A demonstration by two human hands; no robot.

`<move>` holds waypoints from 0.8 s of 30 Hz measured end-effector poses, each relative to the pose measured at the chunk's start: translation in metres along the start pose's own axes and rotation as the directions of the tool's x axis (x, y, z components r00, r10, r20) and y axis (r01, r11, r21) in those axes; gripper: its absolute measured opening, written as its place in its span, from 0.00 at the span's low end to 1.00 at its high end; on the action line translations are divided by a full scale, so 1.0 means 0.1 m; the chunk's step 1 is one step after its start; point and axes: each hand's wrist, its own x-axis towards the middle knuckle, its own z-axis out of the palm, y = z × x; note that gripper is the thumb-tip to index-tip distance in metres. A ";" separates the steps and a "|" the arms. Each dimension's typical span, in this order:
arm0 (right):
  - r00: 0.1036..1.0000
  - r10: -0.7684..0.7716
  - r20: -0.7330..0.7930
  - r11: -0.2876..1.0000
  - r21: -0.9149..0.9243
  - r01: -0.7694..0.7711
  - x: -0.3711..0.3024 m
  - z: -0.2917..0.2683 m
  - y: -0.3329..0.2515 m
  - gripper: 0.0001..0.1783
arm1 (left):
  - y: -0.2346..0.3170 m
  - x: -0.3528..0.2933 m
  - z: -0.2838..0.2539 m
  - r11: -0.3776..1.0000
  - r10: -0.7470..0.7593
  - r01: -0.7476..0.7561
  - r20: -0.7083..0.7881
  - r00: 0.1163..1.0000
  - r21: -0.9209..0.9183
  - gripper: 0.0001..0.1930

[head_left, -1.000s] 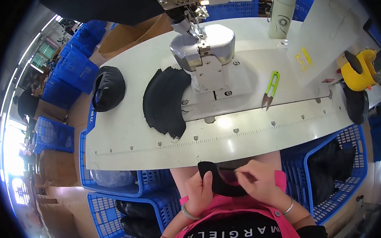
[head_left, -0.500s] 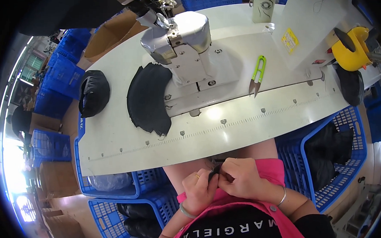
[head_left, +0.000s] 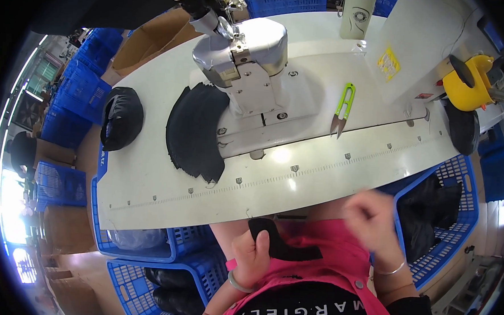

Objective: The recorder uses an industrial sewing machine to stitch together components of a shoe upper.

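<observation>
Your white table (head_left: 149, 166) is carrying a sewing machine (head_left: 248, 60). Curved black pieces (head_left: 195, 133) are lying just beside it. A black bundle (head_left: 122, 119), green snips (head_left: 340, 115) and a pale bottle (head_left: 358, 17) are sitting there too.

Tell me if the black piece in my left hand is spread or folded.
Spread: the black piece shows as one long curve, its right end free of the left hand.

Black piece (head_left: 281, 250), pink apron (head_left: 338, 253), green-handled snips (head_left: 346, 111)
</observation>
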 end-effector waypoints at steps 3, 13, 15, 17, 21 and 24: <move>0.935 0.067 0.348 0.997 0.005 -0.073 -0.02 0.35 -0.10 0.12 | 0.04 -0.02 0.02 1.000 0.006 -0.006 0.040 0.999 -0.009 0.10; 0.933 0.127 0.337 0.923 0.305 -0.236 -0.08 0.53 -0.03 0.06 | -0.02 -0.02 0.07 0.971 0.201 -0.210 0.091 0.975 0.110 0.07; 0.921 0.245 0.304 0.863 0.364 -0.349 -0.05 0.52 -0.03 0.03 | -0.02 -0.05 0.05 0.981 0.145 -0.155 0.092 0.985 0.113 0.07; 0.939 0.112 0.324 0.935 0.286 -0.210 -0.03 0.53 -0.07 0.02 | -0.01 -0.04 0.04 0.988 0.093 -0.103 0.094 0.991 0.114 0.06; 0.954 -0.107 0.280 0.989 0.129 0.073 -0.05 0.60 0.03 0.04 | 0.00 0.01 0.07 0.967 0.198 -0.209 0.086 0.976 0.145 0.06; 0.971 -0.049 0.232 0.984 0.179 0.006 -0.02 0.56 0.02 0.05 | -0.01 -0.03 0.02 0.971 0.154 -0.167 0.087 0.984 0.170 0.06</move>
